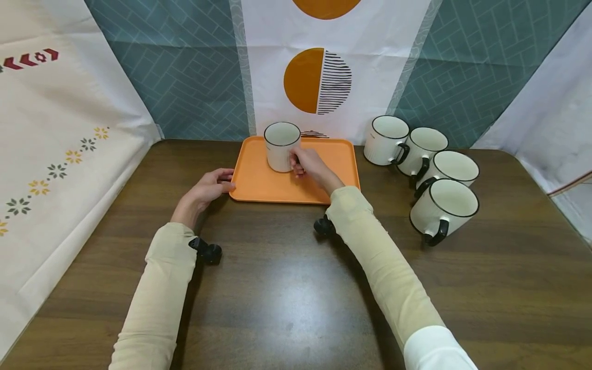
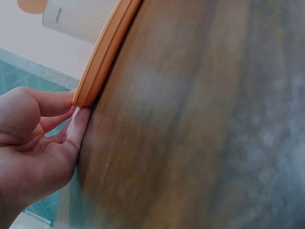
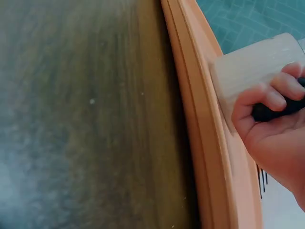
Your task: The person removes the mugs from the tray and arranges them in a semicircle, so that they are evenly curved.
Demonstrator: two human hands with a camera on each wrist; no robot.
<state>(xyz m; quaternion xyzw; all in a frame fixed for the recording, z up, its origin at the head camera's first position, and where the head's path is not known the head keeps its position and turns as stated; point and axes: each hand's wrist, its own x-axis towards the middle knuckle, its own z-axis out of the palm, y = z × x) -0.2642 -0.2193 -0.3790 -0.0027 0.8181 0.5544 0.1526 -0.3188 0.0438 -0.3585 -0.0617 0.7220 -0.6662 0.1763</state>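
Note:
A white mug (image 1: 279, 151) with a dark rim stands upright on the orange tray (image 1: 259, 187), left of its middle. My right hand (image 1: 311, 163) grips this mug by its handle; in the right wrist view the curled fingers wrap the black handle (image 3: 274, 110). At the tray's near left corner is my left hand (image 1: 209, 189). The left wrist view has its thumb and a finger pinching the tray's rim (image 2: 97, 71) there, close to the tabletop.
Several more white mugs with black handles are grouped right of the tray, the nearest mug (image 1: 445, 211) closest to my right sleeve. All of it stands on a brown wooden table (image 1: 277, 277). A patterned cloth (image 1: 185, 77) hangs behind the table's back edge.

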